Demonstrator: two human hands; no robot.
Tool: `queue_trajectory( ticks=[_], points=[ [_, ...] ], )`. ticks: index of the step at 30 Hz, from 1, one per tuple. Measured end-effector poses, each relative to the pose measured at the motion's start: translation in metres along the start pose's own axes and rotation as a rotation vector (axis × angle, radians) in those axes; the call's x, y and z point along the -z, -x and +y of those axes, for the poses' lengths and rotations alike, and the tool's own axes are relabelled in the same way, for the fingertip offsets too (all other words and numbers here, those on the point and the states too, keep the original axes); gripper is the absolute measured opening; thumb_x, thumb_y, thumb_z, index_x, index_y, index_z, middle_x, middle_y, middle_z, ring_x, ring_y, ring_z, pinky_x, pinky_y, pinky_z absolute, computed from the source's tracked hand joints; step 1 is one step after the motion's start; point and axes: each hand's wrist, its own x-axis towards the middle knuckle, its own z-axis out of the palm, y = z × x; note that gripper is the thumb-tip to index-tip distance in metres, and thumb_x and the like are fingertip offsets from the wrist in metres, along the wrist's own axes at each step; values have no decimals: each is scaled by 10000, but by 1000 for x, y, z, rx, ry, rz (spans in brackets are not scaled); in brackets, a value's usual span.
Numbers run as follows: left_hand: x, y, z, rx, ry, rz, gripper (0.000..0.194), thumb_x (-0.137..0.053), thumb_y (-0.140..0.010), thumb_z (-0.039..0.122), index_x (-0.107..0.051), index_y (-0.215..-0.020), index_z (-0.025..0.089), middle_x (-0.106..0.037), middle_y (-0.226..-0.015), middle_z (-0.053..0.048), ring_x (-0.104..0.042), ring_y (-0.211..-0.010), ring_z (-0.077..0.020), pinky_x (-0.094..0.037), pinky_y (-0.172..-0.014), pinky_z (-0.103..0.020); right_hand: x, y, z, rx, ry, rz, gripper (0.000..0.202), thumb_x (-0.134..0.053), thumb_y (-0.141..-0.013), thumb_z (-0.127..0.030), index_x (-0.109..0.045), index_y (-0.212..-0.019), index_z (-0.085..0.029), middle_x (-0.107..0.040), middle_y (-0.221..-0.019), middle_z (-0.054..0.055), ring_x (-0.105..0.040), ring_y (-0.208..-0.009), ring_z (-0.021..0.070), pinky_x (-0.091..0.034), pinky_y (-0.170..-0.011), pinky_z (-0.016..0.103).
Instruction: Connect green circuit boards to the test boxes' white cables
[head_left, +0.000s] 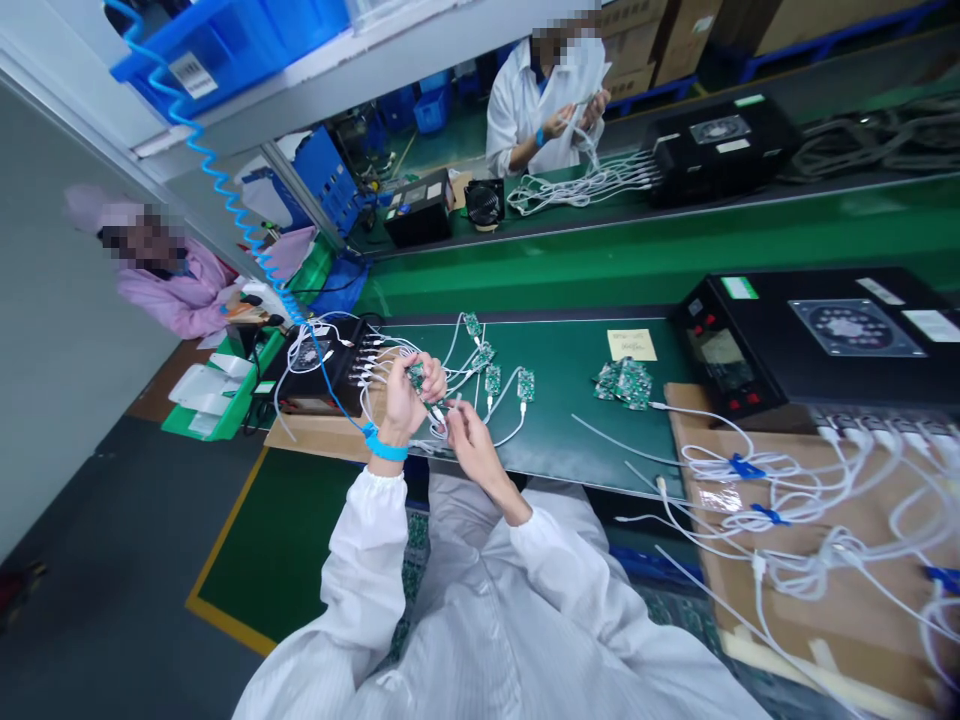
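Green circuit board (416, 376) sits gripped in left hand (409, 395); right hand (466, 428) apparently pinches a white cable (441, 415).

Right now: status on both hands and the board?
Left hand gripping small green circuit board. Right hand fingers pinching white cable end by the board. More cabled boards on green mat just beyond.

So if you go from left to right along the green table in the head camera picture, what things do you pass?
Small black box with white plugs → left hand → right hand → pile of green circuit boards → big black machine.
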Motion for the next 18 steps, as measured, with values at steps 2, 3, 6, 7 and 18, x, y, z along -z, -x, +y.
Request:
queue_trajectory(
  ticks=[2, 3, 6, 7, 18],
  points=[
    [2, 0, -1, -19, -20, -9, 389, -394, -1021, 304, -430, -652, 187, -315, -555, 15, -291, -422, -97, -273, -415, -217, 4, -6, 0, 8, 26, 50, 467, -417, -1022, -639, -567, -1155, -217, -614, -812, -3, -498, -592, 124, -393, -578, 256],
    [3, 0, -2, -26, -31, -9, 392, -395, -1021, 307, -442, -652, 186, -330, -556, 10, -310, -425, -101, -284, -420, -220, 6, -8, -1, 16, 52, 58, 464, -409, -1023, -647, -575, -1099, -221, -605, -801, -4, -502, -607, 129, -402, -603, 262],
    [7, -5, -12, -89, -87, -40, 412, -377, -1017, 312, -497, -647, 177, -374, -555, -9, -409, -470, -123, -355, -472, -231, 10, -14, -5, 10, 101, 11, 563, -364, -1001, -727, -597, -926, -220, -587, -749, 4, -522, -666, 155, -413, -670, 287],
    [9, -7, -17, -132, -116, -57, 419, -367, -1014, 311, -520, -648, 175, -388, -555, -16, -448, -499, -134, -383, -500, -235, 12, -16, -7, 2, 97, -15, 621, -327, -989, -763, -607, -896, -217, -592, -744, 11, -528, -682, 164, -417, -685, 296],
    [20, -9, -30, -195, -689, 106, 378, -488, -1035, 477, -665, -888, 177, -677, -923, -93, -630, -795, -185, -428, -569, -229, 20, -22, -8, -46, -45, -122, 672, -397, -962, -770, -666, -942, -154, -674, -709, 42, -582, -614, 155, -481, -678, 315]
  ],
)
